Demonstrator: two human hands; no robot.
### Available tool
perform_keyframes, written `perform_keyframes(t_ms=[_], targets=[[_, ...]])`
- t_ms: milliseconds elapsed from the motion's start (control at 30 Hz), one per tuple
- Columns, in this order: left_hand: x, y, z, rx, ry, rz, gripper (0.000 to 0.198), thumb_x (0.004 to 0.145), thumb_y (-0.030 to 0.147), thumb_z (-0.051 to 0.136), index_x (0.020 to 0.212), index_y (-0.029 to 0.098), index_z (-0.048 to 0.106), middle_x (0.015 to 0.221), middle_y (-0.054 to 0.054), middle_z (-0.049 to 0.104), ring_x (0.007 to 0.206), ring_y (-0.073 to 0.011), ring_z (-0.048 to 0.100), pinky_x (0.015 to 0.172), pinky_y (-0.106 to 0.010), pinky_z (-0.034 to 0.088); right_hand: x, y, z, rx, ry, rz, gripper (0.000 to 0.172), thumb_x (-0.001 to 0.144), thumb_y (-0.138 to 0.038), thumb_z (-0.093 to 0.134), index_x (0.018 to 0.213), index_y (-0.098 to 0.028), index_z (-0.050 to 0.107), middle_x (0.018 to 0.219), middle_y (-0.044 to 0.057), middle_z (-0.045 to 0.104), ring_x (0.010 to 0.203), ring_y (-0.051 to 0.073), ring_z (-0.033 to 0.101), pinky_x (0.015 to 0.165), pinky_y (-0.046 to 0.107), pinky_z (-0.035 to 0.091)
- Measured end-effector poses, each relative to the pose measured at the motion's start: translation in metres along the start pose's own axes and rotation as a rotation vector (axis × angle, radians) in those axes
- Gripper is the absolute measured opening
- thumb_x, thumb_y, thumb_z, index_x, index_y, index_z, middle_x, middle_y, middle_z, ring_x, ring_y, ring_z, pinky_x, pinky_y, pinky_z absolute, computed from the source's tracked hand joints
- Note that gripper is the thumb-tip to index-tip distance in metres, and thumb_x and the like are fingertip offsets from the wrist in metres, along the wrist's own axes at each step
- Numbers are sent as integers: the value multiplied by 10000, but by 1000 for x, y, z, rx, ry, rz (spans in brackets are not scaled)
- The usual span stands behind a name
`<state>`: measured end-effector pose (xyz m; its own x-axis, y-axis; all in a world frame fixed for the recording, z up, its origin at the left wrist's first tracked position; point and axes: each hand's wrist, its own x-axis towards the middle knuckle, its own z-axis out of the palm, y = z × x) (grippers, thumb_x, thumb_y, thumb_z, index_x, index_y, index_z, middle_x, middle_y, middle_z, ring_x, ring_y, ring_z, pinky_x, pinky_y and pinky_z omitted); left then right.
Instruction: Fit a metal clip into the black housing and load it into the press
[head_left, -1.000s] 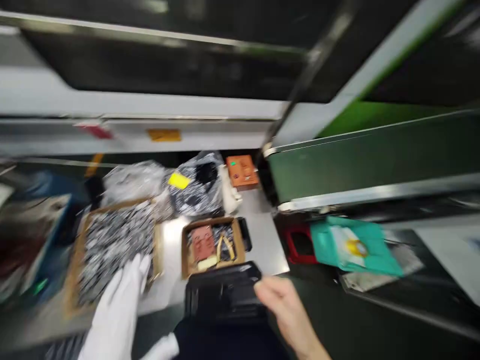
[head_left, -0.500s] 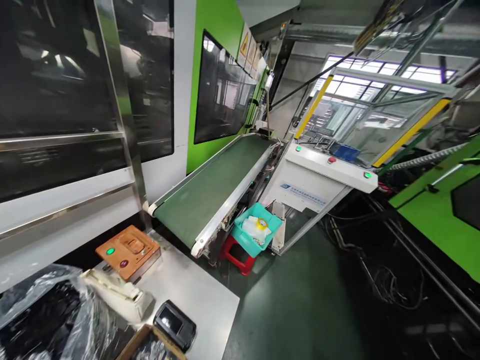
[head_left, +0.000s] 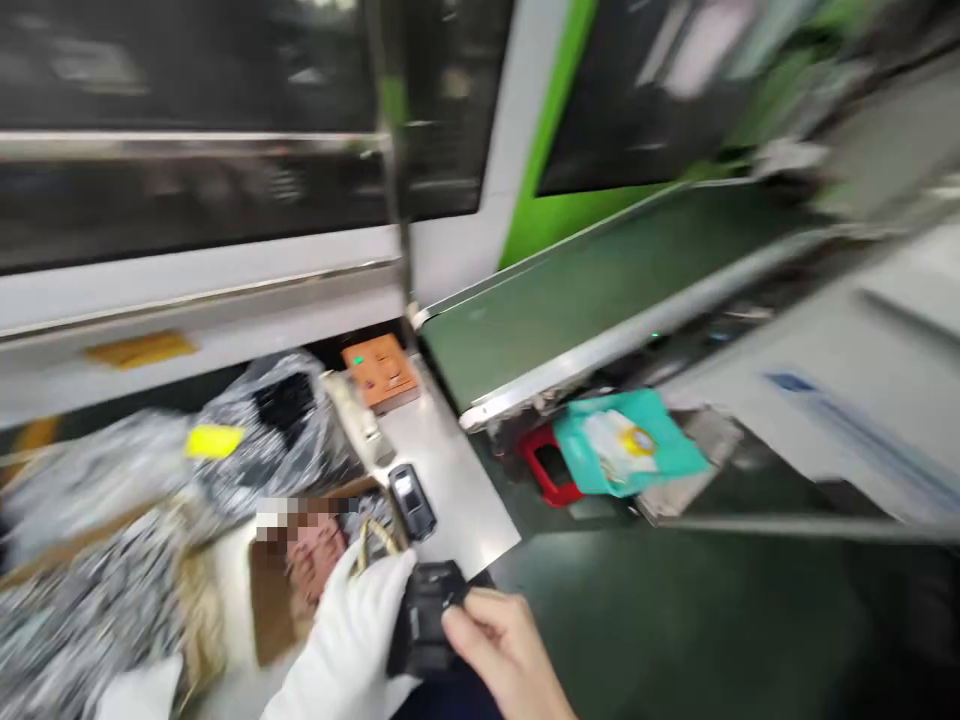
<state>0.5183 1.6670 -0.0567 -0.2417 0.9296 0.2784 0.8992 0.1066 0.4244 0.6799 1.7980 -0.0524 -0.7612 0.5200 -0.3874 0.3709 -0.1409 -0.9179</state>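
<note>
A: Hands?
B: Gloved left hand (head_left: 352, 640) and bare right hand (head_left: 499, 645), fingers clamped on a black part (head_left: 427, 615).
A: Where?
B: Just off the counter (head_left: 457, 490) edge, near the phone (head_left: 412, 500).

**Your hands: one gloved, one bare**

Your left hand (head_left: 352, 640) wears a white fabric glove that covers the fingers and runs down past the wrist with no visible marking. Your right hand (head_left: 504, 650) is bare, with no glove, ring or watch showing. The frame is motion-blurred, so finer glove texture cannot be made out.
</note>
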Motion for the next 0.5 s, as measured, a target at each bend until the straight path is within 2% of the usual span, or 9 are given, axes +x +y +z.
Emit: perform_keyframes(t_ms=[33,67,133,200,267,333,400,433,500], targets=[[-1,9,8,55,16,56,630,835,409,710,1402,202,529,1191,-167,754,1056,-383,752,1011,-637,578,3,6,-11,-1,-62,10,759,911,-871,444,602,-192,306,654,3,344,666,139,359,608,307,249],[-1,17,14,110,-33,8,591,844,376,683,1369,162,516,1181,-199,743,1066,-378,750,989,-600,599,7,11,-23,2,-130,26,746,925,-869,431,629,-190,347,691,12,384,690,149,383,623,304,279],[-1,32,24,133,-66,-74,554,835,355,653,1314,118,508,1113,-212,740,1006,-375,758,962,-620,606,15,24,-44,-23,-282,56,729,944,-853,434,657,-184,455,733,38,469,731,178,447,664,306,361],[-6,43,31,79,-83,-243,529,820,327,659,1301,142,537,1106,-175,735,1011,-356,751,1029,-662,559,22,35,-62,-30,-398,75,738,931,-866,452,750,-180,654,850,92,620,844,240,565,767,333,475],[-22,52,33,-33,-93,-518,573,768,334,713,1301,167,584,1173,-172,723,1103,-383,718,1097,-704,490,31,46,-75,-12,-508,115,771,916,-885,461,1066,-208,798,1140,135,715,1061,302,642,967,400,529],[-47,59,33,-213,-47,-924,654,686,345,760,1295,154,616,1268,-208,702,1208,-441,666,1119,-708,469,48,54,-78,-24,-557,167,876,882,-922,468,1335,-223,738,1333,145,688,1215,330,642,1089,462,515],[-77,64,32,-507,155,-1299,703,669,378,782,1303,121,623,1344,-236,679,1291,-462,625,1144,-669,475,75,62,-63,-96,-551,179,1032,803,-989,464,1349,-151,718,1293,188,701,1200,355,660,1067,493,543],[-91,66,33,-688,327,-1408,693,705,431,783,1308,122,633,1359,-228,681,1325,-442,615,1168,-626,476,92,65,-47,-134,-542,167,1074,769,-1008,459,1311,-120,725,1250,202,714,1172,358,671,1044,489,558],[-117,70,37,-1004,722,-1422,673,840,644,678,1303,155,681,1330,-178,715,1372,-384,604,1198,-546,465,129,74,2,-195,-575,133,985,814,-950,466,1267,-113,723,1213,190,725,1107,321,693,1045,464,559]])
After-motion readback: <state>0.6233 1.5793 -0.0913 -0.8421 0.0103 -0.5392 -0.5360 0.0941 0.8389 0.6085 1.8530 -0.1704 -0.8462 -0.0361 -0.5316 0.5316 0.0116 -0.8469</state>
